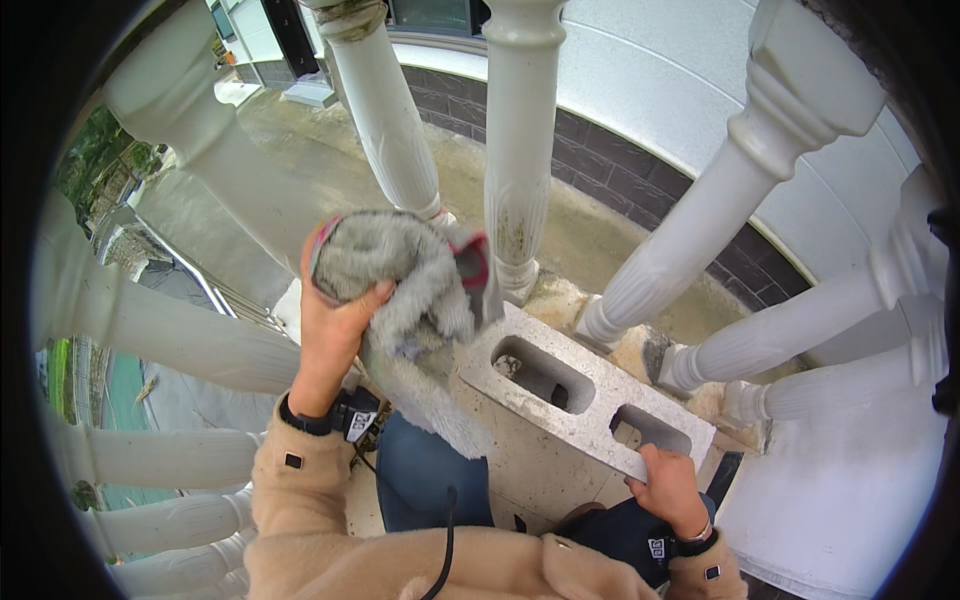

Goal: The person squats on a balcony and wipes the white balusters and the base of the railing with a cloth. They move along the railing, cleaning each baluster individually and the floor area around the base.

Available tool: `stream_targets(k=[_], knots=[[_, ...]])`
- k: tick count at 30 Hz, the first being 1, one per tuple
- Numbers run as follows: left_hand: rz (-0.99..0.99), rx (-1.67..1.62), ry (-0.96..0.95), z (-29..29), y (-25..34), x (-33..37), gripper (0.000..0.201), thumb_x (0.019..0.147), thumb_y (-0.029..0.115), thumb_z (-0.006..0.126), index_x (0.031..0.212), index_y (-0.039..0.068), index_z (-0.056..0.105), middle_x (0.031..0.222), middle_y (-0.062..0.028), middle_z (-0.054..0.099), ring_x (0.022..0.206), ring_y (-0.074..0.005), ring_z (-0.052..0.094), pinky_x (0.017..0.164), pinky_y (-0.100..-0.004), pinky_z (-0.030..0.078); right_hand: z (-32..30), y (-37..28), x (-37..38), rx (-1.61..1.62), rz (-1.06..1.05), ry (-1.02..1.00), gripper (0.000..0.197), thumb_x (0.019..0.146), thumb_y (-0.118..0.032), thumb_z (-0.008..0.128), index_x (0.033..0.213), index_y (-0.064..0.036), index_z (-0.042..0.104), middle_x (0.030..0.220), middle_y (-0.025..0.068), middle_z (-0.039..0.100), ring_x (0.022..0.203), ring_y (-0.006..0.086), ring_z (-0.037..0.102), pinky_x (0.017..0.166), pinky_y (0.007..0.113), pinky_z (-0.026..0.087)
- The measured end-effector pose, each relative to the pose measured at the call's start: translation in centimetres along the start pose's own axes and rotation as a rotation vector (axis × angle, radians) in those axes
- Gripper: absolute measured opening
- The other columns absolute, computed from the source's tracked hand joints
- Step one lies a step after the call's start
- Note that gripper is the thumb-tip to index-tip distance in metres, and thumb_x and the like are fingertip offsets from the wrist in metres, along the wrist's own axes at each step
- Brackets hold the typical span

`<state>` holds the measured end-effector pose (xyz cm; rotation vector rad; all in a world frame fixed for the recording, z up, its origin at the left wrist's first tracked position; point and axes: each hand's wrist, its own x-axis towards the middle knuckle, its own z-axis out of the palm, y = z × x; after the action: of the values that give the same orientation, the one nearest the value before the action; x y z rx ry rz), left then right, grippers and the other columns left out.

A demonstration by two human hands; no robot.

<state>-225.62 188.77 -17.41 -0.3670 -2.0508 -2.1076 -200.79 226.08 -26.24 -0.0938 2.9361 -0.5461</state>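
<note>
- At centre frame, the left hand [335,320] is closed around a fluffy grey cleaning cloth with a pink edge [405,275], bunched up and raised in front of the white turned balusters [520,150].
- Soft and light, the cloth should crumple freely; I judge a gathered fistful the surest hold, as loose pile trails toward 5 o'clock.
- Toward 4 o'clock, the right hand [670,485] grips the near edge of a grey hollow concrete block [585,395] lying flat at the base of the balusters.
- Rough, rigid and probably heavy, the block offers its two openings and edges as holds.
</note>
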Motion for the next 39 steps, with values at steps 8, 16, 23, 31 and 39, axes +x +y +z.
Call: stream_targets(k=[8,16,23,31,39], knots=[[1.209,0.400,0.106,8.7,5.1,13.5,0.082,0.059,-0.002,0.084,0.135,0.009,0.055,0.133,-0.0103,0.052,0.113,-0.0294,0.057,0.099,-0.0357,0.046,0.9,-0.1,-0.3,-0.006,0.044,0.079,0.041,0.065,-0.020,0.083,0.094,-0.0057,0.058,0.076,0.0171,0.065,0.075,0.0396,0.064,0.068,0.048,0.049],[1.288,1.135,-0.185,11.2,-9.0,14.2,0.067,0.065,0.029,0.079,0.129,0.033,0.060,0.138,0.0151,0.049,0.107,-0.0182,0.043,0.091,-0.0394,0.034,1.1,-0.2,-0.1,0.032,0.060,0.124,0.036,0.062,-0.015,0.080,0.093,-0.0062,0.062,0.079,0.0141,0.065,0.077,0.0351,0.065,0.071,0.043,0.048],[1.244,1.121,-0.683,7.0,-24.2,8.0,0.045,0.084,0.020,0.062,0.128,0.029,0.066,0.142,0.0164,0.051,0.106,-0.0205,0.047,0.083,-0.0363,0.039,0.6,-0.6,0.2,0.015,0.067,0.086,0.040,0.060,-0.016,0.081,0.095,-0.0055,0.064,0.082,0.0134,0.067,0.080,0.0341,0.065,0.073,0.043,0.048],[1.193,0.976,-0.326,7.9,-15.8,10.7,0.032,0.082,0.017,0.064,0.113,0.021,0.073,0.134,0.0094,0.061,0.099,-0.0185,0.056,0.081,-0.0312,0.042,0.6,-0.6,0.5,0.018,0.072,0.082,0.042,0.058,-0.015,0.079,0.096,-0.0058,0.064,0.083,0.0131,0.066,0.079,0.0346,0.064,0.071,0.044,0.048],[1.437,0.889,0.103,12.2,-16.5,12.5,0.037,0.078,0.029,0.077,0.115,0.031,0.072,0.134,0.0090,0.058,0.126,-0.0248,0.046,0.110,-0.0430,0.033,0.4,-1.0,0.9,-0.028,0.104,0.076,0.044,0.054,-0.017,0.080,0.094,-0.0069,0.065,0.084,0.0115,0.065,0.080,0.0332,0.063,0.072,0.042,0.047]])
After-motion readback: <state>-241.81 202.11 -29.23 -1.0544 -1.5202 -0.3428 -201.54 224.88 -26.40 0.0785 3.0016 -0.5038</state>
